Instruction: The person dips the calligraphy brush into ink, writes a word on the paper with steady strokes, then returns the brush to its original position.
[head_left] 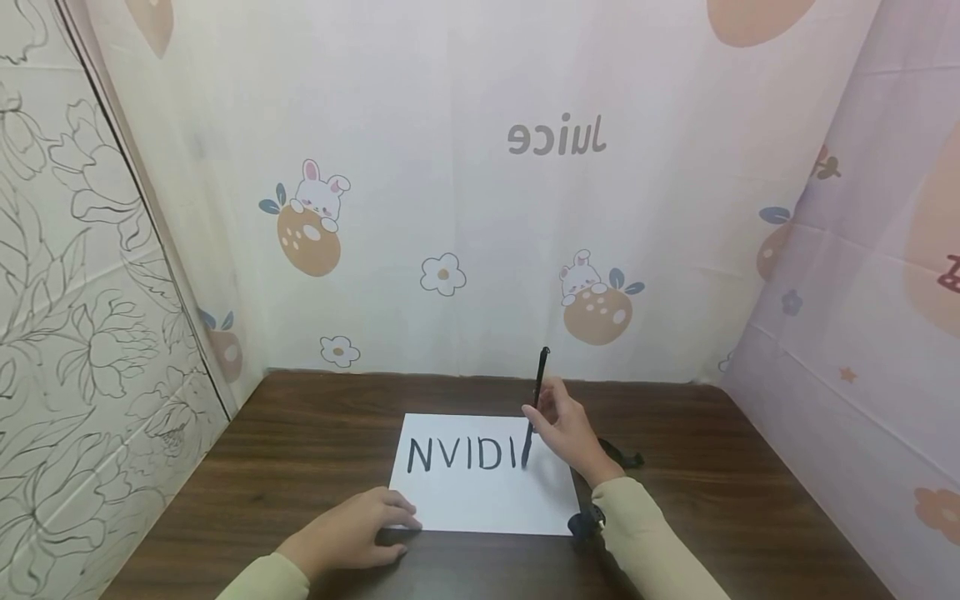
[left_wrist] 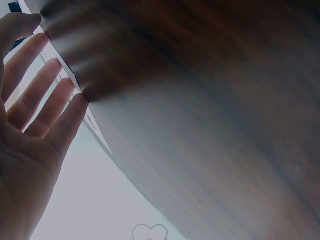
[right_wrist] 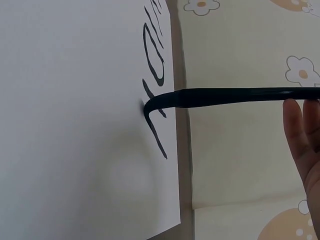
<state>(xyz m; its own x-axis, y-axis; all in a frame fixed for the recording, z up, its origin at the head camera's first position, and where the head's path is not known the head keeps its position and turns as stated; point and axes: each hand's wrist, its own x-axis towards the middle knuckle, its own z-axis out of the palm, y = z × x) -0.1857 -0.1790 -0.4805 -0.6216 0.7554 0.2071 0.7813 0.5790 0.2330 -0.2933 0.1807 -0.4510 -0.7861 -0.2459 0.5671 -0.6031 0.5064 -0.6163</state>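
Observation:
My right hand [head_left: 566,429] pinches a black calligraphy brush [head_left: 539,383] by its handle, above the upper right part of a white sheet of paper [head_left: 480,507]. In the right wrist view, the soft brush tip [right_wrist: 148,107] bends against the paper at the lower end of a slanting black stroke [right_wrist: 157,137]. Black letters reading NVIDI [head_left: 461,455] run to the left of that stroke. My left hand [head_left: 356,525] rests at the sheet's lower left corner with its fingers loosely extended; the left wrist view shows the fingertips along the paper's edge.
The sheet lies on a dark wood-grain table [head_left: 300,450]. Behind it hangs a pale curtain [head_left: 487,208] printed with rabbits, fruit and flowers. A black curved item [head_left: 626,457] shows beyond the right wrist; its kind is unclear. Patterned sheets also flank both sides.

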